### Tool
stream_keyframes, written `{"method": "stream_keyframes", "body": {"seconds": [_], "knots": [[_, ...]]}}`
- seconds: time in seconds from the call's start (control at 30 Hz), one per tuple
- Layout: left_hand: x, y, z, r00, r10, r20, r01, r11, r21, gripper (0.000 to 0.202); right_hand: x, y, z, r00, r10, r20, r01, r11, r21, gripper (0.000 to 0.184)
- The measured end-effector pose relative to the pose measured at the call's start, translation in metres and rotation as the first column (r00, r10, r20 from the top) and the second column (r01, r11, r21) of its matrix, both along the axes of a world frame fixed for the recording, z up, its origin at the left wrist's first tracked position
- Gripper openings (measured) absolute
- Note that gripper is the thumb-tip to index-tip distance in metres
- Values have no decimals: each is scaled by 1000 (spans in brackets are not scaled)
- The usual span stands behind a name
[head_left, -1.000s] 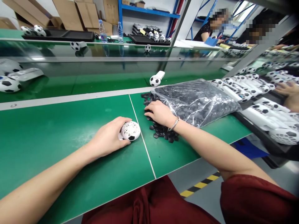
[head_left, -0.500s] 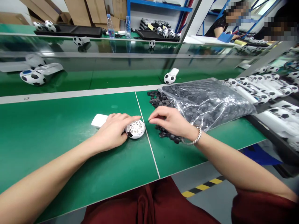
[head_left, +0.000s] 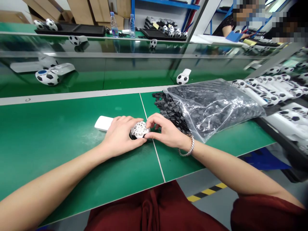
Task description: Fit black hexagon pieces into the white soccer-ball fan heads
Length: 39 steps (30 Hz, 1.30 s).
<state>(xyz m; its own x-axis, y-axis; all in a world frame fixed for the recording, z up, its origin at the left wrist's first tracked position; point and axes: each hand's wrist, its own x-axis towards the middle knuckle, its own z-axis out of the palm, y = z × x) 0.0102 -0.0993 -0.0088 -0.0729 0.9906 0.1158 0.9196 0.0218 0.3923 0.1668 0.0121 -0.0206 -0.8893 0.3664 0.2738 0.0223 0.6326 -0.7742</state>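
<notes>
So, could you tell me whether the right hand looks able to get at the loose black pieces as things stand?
Probably yes: the right hand is close by, and the loose black pieces lie uncovered beside the clear bag.

A factory assembly workshop was indicated by a long green workbench (head_left: 60,128), rows of identical football-patterned parts (head_left: 288,117), cardboard boxes (head_left: 79,11), blue shelving (head_left: 168,4) and hazard-striped floor tape (head_left: 208,192).
</notes>
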Motion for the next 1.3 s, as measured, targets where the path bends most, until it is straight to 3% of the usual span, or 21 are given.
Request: {"method": "stream_keyframes", "body": {"seconds": [0.1, 0.2, 0.3, 0.4, 0.47, 0.57, 0.67, 0.73, 0.83, 0.93, 1.07, 1.3], "knots": [[1, -1, 0, 1000, 6, 8, -6, 1000, 20, 50, -1, -1, -2, 999, -30, 35, 32, 998, -55, 27], [0, -1, 0, 999, -40, 18, 40, 999, 26, 51, 0, 9, -1, 996, -16, 83, 20, 999, -49, 21], [-5, -1, 1, 993, -116, 23, 116, 993, 19, 61, 6, 29, 0, 975, -147, 165, 113, 973, 201, 17], [-11, -1, 5, 988, -151, 7, 151, 988, -7, 67, 12, 45, 0, 896, -350, 274, 170, 839, 517, 17], [-15, -2, 8, 977, -211, 12, 212, 976, -60, 60, 13, 49, 0, 857, -381, 347, 126, 808, 576, 15], [-14, -6, 12, 953, -296, 60, 302, 943, -140, 57, 12, 49, 2, 851, -357, 384, 98, 828, 553, 10], [-7, -8, 9, 966, -242, 97, 254, 955, -151, 61, 12, 45, 5, 884, -296, 360, 91, 867, 489, 2], [-3, -8, 7, 973, -204, 112, 219, 965, -143, 58, 14, 39, 8, 921, -223, 321, 92, 922, 376, 2], [-6, -6, 4, 959, -234, 160, 256, 957, -134, 54, 18, 24, 13, 959, -103, 263, 43, 974, 223, 15], [-14, -4, 3, 931, -278, 236, 313, 941, -129, 56, 21, 10, 19, 972, -2, 236, -45, 980, 194, 14], [-17, -3, 2, 914, -286, 287, 327, 939, -106, 56, 22, 0, 21, 989, 27, 145, -44, 992, 115, 5], [-3, -4, 0, 918, -163, 361, 205, 976, -80, 49, 8, -2, 15, 995, 62, 74, -64, 998, 26, 4]]}}
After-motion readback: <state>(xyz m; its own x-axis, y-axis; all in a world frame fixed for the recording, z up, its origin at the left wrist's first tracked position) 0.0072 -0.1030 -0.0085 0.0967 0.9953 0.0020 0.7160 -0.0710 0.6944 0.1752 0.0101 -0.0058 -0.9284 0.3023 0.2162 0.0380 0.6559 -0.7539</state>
